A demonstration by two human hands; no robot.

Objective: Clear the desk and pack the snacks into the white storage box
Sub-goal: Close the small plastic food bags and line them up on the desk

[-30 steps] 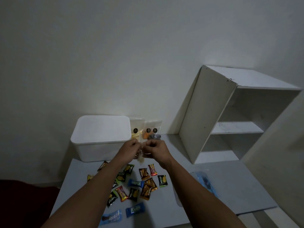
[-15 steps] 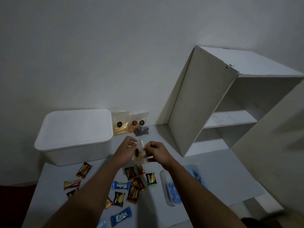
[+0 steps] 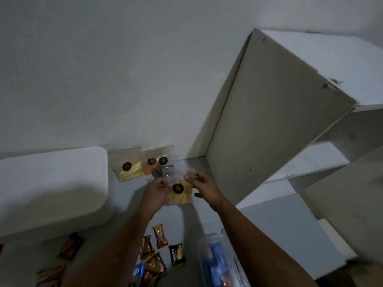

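Hands (image 3: 158,188) (image 3: 202,183) pinch clear snack bag (image 3: 179,193) above desk (image 3: 275,222).

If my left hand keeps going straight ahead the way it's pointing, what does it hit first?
Probably the clear snack bags with black round stickers leaning on the wall beyond the left hand, beside the white storage box. Depth is unclear.

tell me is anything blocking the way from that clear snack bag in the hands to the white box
Yes: the white storage box still has its lid on, so the clear snack bag, pinched between the left hand and right hand, cannot go in. The desk between them looks bare.
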